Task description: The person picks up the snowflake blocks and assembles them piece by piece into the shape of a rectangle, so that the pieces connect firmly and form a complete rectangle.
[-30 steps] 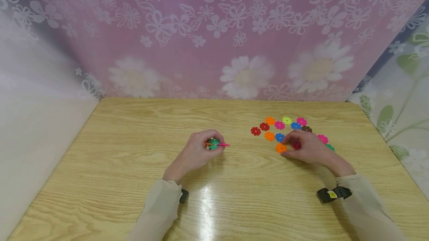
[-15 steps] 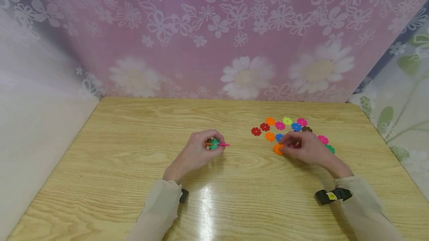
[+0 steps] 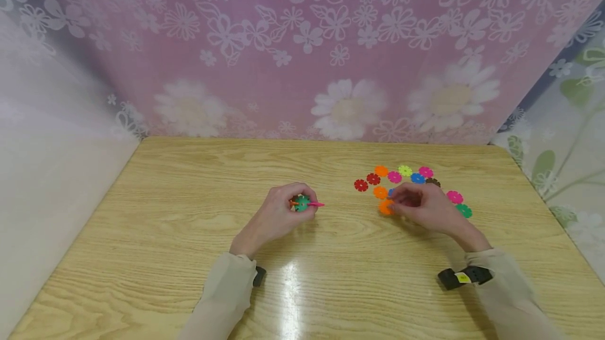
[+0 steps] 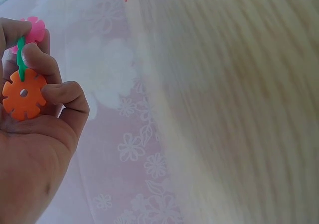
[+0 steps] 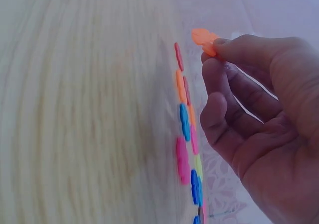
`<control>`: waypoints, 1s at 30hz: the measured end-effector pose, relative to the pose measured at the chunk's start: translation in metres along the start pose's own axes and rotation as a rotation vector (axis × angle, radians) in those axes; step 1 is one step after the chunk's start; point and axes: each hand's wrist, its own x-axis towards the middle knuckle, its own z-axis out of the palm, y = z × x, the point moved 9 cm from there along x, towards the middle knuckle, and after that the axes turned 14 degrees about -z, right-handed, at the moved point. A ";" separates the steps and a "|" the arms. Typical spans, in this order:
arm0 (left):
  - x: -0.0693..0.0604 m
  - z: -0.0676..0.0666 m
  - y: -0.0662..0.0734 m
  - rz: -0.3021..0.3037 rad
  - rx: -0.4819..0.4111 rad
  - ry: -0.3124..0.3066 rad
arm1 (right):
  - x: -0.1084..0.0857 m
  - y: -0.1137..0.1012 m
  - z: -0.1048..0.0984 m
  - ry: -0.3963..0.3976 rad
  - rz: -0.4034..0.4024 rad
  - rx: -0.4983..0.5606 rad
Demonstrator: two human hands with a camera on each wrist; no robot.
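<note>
My left hand [image 3: 279, 208] grips a small chain of joined notched flower-shaped discs. In the left wrist view an orange disc [image 4: 31, 102] lies against the curled fingers, a green disc [image 4: 21, 59] slots into it edge-on, and a pink disc [image 4: 36, 31] sits at the far end. Over on the right, my right hand [image 3: 430, 208] pinches a single orange disc [image 5: 202, 36] between thumb and fingertip. The right wrist view has that disc raised off the tabletop, the other fingers loosely bent below it. Part of its face is hidden by the thumb.
Several loose discs lie flat around the right hand: dark red [image 3: 361, 185], orange [image 3: 380, 192], yellow [image 3: 405, 171], blue [image 3: 418, 178], pink [image 3: 455, 197] and green [image 3: 464, 210]. The wooden table [image 3: 189, 182] ends at a flowered pink curtain [image 3: 264, 67].
My right hand has taken hold of the orange disc, lifted it from the table and carried it slightly left. A green disc beside that hand shows more fully. The left hand stays put.
</note>
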 end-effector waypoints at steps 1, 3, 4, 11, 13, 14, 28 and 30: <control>0.000 0.000 0.000 0.004 0.001 0.002 | 0.001 -0.001 0.001 0.006 0.001 0.017; 0.000 0.000 0.001 0.010 -0.001 0.006 | 0.003 -0.004 0.002 0.016 0.004 0.046; 0.000 0.000 0.001 0.012 -0.002 0.007 | 0.004 -0.005 0.003 0.019 0.007 0.055; 0.001 0.000 0.003 0.029 -0.001 0.011 | 0.010 -0.012 0.008 0.037 0.014 0.102; 0.001 0.000 0.003 0.032 0.004 0.013 | 0.011 -0.013 0.010 0.041 0.019 0.132; 0.001 0.000 0.003 0.032 0.005 0.013 | 0.012 -0.013 0.011 0.040 0.024 0.147; 0.001 0.002 0.002 0.033 0.008 0.014 | 0.022 -0.027 0.028 0.034 -0.005 0.262; 0.001 0.002 0.001 0.032 0.008 0.014 | 0.023 -0.029 0.028 0.034 -0.010 0.263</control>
